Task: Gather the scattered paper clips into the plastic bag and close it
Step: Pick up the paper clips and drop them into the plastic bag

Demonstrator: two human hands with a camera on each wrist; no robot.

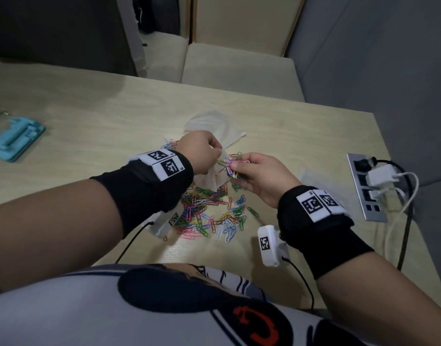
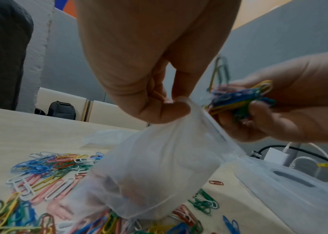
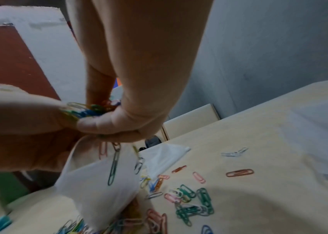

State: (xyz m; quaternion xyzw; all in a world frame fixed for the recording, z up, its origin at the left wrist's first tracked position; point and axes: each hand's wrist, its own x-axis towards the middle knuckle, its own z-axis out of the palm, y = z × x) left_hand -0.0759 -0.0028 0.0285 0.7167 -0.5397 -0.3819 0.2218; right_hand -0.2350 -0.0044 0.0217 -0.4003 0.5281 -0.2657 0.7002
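Observation:
A small translucent plastic bag (image 1: 214,179) hangs above the table. My left hand (image 1: 218,152) pinches its top edge between thumb and finger, as the left wrist view shows on the bag (image 2: 159,166). Just right of the bag's mouth, my right hand (image 1: 239,168) grips a bunch of coloured paper clips (image 1: 232,166), also seen as the bunch (image 2: 241,98). In the right wrist view a few clips dangle from the bunch (image 3: 91,109), among them a green clip (image 3: 114,167) in front of the bag (image 3: 98,190). Many loose clips (image 1: 209,216) lie scattered on the table under both hands.
Another crumpled clear plastic bag (image 1: 214,123) lies behind the hands, and one more bag (image 2: 289,182) lies to the right. A teal object (image 1: 14,138) sits at the far left. A power strip (image 1: 367,188) with chargers and cables is at the right table edge.

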